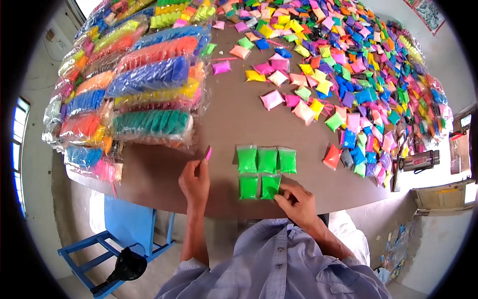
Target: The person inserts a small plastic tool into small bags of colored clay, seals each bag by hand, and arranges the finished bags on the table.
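Pinching a pink strip [208, 153] in the left hand [195, 180], left of centre. Touching the lower-right bright-green packet [270, 186] at its right edge with the curled right hand [297, 202], just below centre; not showing whether gripping. Probably aligning; ideally nudging lightly, keeping edges parallel to the upper three green packets [267, 160], avoiding squeezing.

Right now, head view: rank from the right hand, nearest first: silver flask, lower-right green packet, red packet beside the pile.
1. Lower-right green packet: at the right hand, to its left.
2. Red packet: ahead, slightly right.
3. Silver flask: far right.
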`<state>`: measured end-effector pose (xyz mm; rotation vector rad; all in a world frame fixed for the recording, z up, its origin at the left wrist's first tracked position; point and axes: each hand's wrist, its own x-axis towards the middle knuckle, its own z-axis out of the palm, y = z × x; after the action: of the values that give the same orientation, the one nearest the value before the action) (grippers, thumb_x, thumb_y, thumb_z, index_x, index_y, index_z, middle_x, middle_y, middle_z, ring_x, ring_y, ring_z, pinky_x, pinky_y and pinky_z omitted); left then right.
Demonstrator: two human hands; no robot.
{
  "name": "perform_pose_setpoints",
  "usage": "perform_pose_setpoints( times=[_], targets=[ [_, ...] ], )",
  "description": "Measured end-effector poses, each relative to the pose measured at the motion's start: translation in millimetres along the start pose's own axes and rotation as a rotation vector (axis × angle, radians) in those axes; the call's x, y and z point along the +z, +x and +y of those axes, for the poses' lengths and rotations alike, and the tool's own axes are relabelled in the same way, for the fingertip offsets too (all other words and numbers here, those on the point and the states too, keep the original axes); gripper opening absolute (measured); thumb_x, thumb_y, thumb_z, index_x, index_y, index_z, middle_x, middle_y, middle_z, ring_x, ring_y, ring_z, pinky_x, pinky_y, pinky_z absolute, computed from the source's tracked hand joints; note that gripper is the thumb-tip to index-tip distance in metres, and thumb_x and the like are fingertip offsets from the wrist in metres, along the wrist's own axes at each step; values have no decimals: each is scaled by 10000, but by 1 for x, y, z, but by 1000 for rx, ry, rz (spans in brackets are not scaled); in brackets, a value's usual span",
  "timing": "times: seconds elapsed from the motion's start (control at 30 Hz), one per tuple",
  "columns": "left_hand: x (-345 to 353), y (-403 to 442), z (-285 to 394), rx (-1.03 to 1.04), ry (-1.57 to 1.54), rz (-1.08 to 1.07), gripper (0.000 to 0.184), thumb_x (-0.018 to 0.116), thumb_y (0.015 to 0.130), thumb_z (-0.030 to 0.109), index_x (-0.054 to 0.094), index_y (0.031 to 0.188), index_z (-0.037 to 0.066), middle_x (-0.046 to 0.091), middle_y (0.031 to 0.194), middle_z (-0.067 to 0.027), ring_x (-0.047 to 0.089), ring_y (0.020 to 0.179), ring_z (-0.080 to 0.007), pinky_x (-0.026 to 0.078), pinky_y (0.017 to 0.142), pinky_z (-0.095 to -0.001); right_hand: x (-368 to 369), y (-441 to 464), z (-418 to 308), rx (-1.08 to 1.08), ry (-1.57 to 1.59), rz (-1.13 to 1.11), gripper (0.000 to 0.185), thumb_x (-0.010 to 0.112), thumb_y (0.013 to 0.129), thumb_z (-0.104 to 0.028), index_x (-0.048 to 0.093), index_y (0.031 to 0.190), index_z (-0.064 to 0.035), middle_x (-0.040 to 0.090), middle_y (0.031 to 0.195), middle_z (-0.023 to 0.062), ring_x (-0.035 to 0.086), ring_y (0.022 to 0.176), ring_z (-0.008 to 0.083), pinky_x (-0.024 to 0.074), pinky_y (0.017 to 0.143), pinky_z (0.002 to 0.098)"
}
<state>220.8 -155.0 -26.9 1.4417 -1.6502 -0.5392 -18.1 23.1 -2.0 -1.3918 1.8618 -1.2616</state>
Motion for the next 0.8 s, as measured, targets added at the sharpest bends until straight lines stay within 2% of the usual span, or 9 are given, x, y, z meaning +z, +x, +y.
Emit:
perform_pose_setpoints(
  times=[0.17,0.37,0.4,0.43,0.5,0.57,0.6,0.63,0.8],
  targets=[
    [2,-4,-2,30,32,-19,117,738,938,130,682,891,38,665,780,-107,651,675,-265,502,624,-372,-31,5,-4,-6,-12,89,189,802,874,-95,741,1002,30,656,739,40,584,659,83,480,602,257],
    [1,-1,22,200,246,-11,69,712,947,88,670,921,40,656,823,-128,653,748,-339,506,644,-426,-88,67,0,15,-133,121,191,788,890,-102,748,1033,18,681,745,82,607,617,86,471,557,249],
    [4,-1,18,166,267,-36,79,704,949,88,657,925,29,646,849,-142,640,793,-349,499,681,-446,-100,86,-9,6,-196,79,191,774,898,-135,748,1025,6,702,783,96,634,612,146,489,562,284],
    [7,2,17,167,265,-28,79,704,949,88,657,925,29,646,849,-142,640,793,-349,499,681,-446,-109,108,-6,-2,-197,79,191,774,898,-135,748,1025,6,702,783,96,634,612,146,489,562,284],
    [11,7,19,147,291,-42,67,695,947,80,652,940,30,632,877,-151,618,829,-363,489,717,-464,-126,156,1,-195,-435,16,200,758,902,-181,748,1004,-8,722,828,121,670,640,247,523,586,349],
    [14,9,21,133,296,-48,58,682,947,66,638,938,29,611,879,-157,599,832,-371,479,720,-471,-135,212,10,-315,-459,60,222,745,905,-221,743,992,-17,723,855,141,686,698,319,541,618,403],
    [15,9,23,136,320,-46,64,680,948,64,629,931,28,603,870,-157,595,826,-372,474,713,-471,-140,238,11,-298,-448,33,224,750,896,-217,740,999,-18,716,855,149,696,744,322,552,657,408],
    [16,11,24,138,345,-41,72,677,949,61,620,925,27,595,862,-157,591,820,-374,470,706,-471,-140,267,23,-443,-501,69,216,757,886,-215,742,986,-24,713,842,152,700,790,337,561,711,423],
    [19,11,15,136,419,-61,102,694,933,47,597,905,30,574,845,-148,571,780,-370,453,677,-470,-117,402,37,-437,-616,-41,251,718,910,-239,736,1078,-54,731,1089,154,702,978,369,568,839,442]
  ],
)
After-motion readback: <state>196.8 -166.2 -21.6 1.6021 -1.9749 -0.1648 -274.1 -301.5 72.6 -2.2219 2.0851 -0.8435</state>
